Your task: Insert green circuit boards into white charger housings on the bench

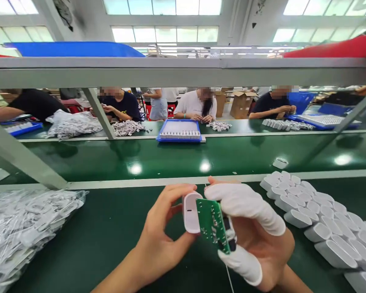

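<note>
In the head view, we took the green circuit board (213, 224) as our landmark, low in the middle of the picture above the green counter (110, 236). Our right hand (256, 240) was clenched around it, with white finger cots on the thumb and forefinger; the board stood nearly on edge, its long axis running from upper left down to lower right, and a dark part showed behind it against the palm. Just left of the board, touching or all but touching its upper corner, was the white charger shell (191, 212), grasped in our left hand (161, 232) between thumb and fingers, its long axis upright. We could not tell whether the shell's open side faced the board. So the shell lay directly left of the board, each hand equally near its own piece, with the two pieces meeting between them.

Right of the board, a heap of white shells (317, 215) lay on the counter, nearer the right hand. Far to the left of the board sat a clear bag of white parts (24, 228). Beyond the board, past a grey frame rail (183, 71), other people sat working at a farther counter, with a blue tray (179, 131) in front of them.
</note>
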Demonstrator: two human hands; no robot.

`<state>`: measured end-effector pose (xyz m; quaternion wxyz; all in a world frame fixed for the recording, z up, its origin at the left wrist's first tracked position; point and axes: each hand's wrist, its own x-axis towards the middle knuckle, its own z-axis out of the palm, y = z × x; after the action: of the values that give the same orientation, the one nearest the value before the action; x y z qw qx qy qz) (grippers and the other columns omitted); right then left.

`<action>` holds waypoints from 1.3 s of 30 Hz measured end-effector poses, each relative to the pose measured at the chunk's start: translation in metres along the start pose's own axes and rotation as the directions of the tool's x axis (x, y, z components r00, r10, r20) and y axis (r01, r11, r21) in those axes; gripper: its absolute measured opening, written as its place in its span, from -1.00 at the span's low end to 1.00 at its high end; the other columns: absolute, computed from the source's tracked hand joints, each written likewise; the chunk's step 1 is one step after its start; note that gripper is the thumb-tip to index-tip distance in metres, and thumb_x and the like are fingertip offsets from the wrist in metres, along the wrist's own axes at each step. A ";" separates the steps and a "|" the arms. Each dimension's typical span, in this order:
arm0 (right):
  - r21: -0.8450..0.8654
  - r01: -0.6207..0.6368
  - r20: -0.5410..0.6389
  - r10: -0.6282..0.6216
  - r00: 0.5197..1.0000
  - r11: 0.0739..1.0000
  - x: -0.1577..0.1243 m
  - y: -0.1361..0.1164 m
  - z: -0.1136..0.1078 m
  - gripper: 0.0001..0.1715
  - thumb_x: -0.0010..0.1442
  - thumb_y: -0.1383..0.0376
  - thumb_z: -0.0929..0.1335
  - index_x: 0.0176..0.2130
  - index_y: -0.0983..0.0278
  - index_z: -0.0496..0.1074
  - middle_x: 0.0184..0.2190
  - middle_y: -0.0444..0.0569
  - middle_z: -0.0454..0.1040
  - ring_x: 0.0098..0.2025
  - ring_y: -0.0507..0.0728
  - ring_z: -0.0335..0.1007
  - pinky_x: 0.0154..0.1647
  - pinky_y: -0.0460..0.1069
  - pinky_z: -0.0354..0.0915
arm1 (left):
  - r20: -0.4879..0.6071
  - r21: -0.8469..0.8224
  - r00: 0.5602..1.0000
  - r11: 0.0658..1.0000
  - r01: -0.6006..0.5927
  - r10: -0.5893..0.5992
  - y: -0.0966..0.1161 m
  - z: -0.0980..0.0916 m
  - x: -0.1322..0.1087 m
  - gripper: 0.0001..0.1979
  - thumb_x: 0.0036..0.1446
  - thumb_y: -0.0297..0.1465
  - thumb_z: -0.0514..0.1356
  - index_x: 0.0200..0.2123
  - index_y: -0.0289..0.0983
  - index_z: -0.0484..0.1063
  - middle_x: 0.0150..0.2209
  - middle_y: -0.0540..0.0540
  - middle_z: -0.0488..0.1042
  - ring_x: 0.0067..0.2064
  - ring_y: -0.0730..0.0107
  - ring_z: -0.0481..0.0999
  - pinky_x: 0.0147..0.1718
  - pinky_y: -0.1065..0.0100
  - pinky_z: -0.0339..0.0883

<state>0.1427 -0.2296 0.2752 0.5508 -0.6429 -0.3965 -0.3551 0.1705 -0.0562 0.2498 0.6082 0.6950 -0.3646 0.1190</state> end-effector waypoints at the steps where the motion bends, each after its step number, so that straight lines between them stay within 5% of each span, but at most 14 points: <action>1: -0.041 0.032 0.011 -0.031 0.999 0.999 -0.001 -0.001 0.002 -0.57 0.24 0.33 0.40 0.10 0.23 0.37 -0.16 0.01 0.53 -0.01 0.19 0.47 0.24 0.15 0.30 | -0.004 0.002 0.999 0.999 -0.032 0.032 0.000 -0.002 0.000 -0.45 0.11 -0.55 0.25 0.14 -0.03 0.29 0.08 -0.10 0.39 0.12 0.29 0.44 -0.05 0.40 0.49; 5: -0.164 0.057 0.029 -0.053 0.998 0.985 -0.001 -0.003 0.012 -0.55 0.15 0.38 0.44 0.04 0.25 0.35 -0.09 0.04 0.52 -0.03 0.19 0.49 0.23 0.14 0.33 | -0.023 0.007 0.990 0.990 -0.142 0.142 0.003 -0.005 -0.002 -0.37 0.03 -0.61 0.26 0.15 -0.07 0.29 0.06 -0.14 0.40 0.14 0.20 0.43 -0.05 0.30 0.53; 12: -0.261 0.145 0.104 -0.122 0.987 0.954 -0.001 0.002 0.017 -0.65 0.19 0.41 0.40 -0.02 0.27 0.34 -0.07 0.07 0.52 0.02 0.15 0.47 0.26 0.08 0.29 | -0.024 0.075 0.985 0.983 -0.166 0.169 0.007 -0.004 0.000 -0.40 0.05 -0.60 0.26 0.14 -0.10 0.28 0.06 -0.16 0.42 0.12 0.17 0.46 -0.10 0.26 0.56; 19: -0.288 0.163 0.095 -0.141 0.985 0.944 -0.003 0.004 0.019 -0.68 0.19 0.40 0.40 -0.04 0.30 0.34 -0.05 0.12 0.49 0.09 0.14 0.42 0.28 0.06 0.25 | -0.022 0.078 0.989 0.987 -0.143 0.145 0.008 -0.008 0.000 -0.43 0.06 -0.58 0.29 0.13 -0.10 0.30 0.04 -0.12 0.42 0.12 0.24 0.46 -0.08 0.36 0.53; 24: -0.313 0.118 0.092 -0.094 0.991 0.942 -0.005 0.005 0.018 -0.55 0.16 0.19 0.50 -0.02 0.27 0.37 -0.03 0.12 0.50 0.15 0.22 0.37 0.27 0.12 0.27 | -0.022 0.060 0.994 0.992 -0.110 0.112 0.006 -0.009 0.001 -0.44 0.06 -0.52 0.34 0.11 -0.09 0.32 0.04 -0.12 0.41 0.13 0.20 0.44 -0.11 0.36 0.52; 39: -0.309 0.135 0.065 -0.120 0.991 0.941 -0.003 0.003 0.020 -0.68 0.21 0.29 0.46 -0.08 0.29 0.35 -0.19 0.06 0.54 0.06 0.16 0.44 0.22 0.07 0.33 | 0.019 0.040 0.995 0.995 -0.095 0.094 0.007 -0.010 0.002 -0.45 0.06 -0.58 0.29 0.10 -0.09 0.32 0.05 -0.10 0.38 0.15 0.25 0.41 -0.06 0.39 0.51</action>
<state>0.1445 -0.2101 0.2688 0.4087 -0.7029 -0.3883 -0.4338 0.1702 -0.0481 0.2587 0.5846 0.6902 -0.3996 0.1492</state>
